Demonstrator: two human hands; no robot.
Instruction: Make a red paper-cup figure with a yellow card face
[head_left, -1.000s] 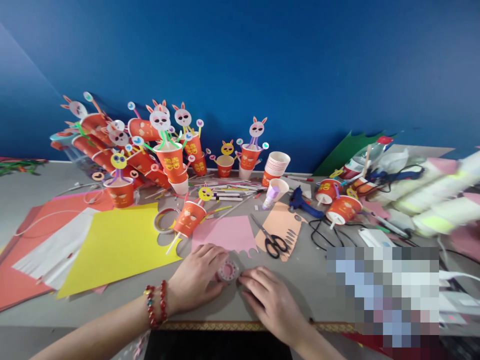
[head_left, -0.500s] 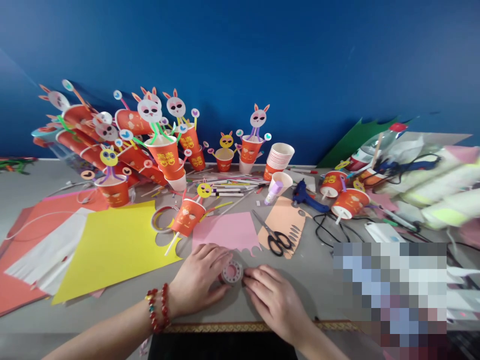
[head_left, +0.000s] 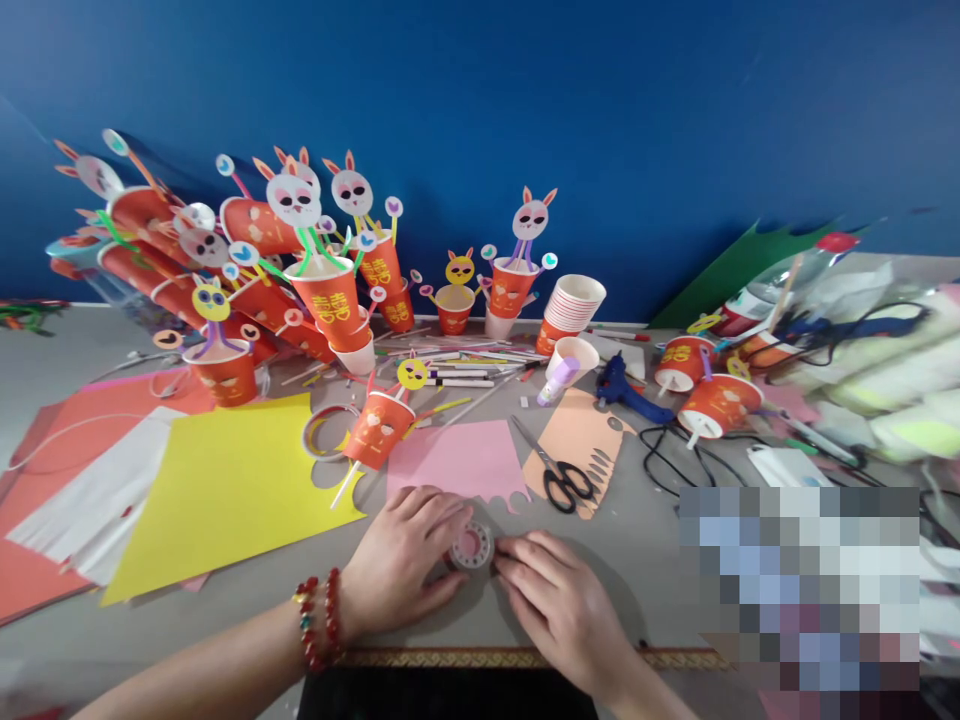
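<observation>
A small round roll of tape (head_left: 472,546), with a pale ring of dots around a pink middle, stands near the table's front edge. My left hand (head_left: 405,555), with red beads at the wrist, curls around its left side between thumb and fingers. At the right edge of the roll, the fingertips of my right hand (head_left: 551,590) are bunched together; what they pinch, if anything, is hidden. Beyond the hands lie a pink sheet (head_left: 457,460) with scalloped cutouts and black-handled scissors (head_left: 566,485) on an orange sheet (head_left: 574,425).
On the left are a yellow sheet (head_left: 225,500) and a decorated red paper cup (head_left: 379,430). Several rabbit-faced cups (head_left: 326,300) crowd the back left. Stacked cups (head_left: 570,310), a blue glue gun (head_left: 626,390) with black cable, and a clear bottle (head_left: 802,270) stand toward the right.
The view has shifted slightly, so the things at the back appear a little displaced. Both hands stay at the roll of tape, in nearly the same pose.
</observation>
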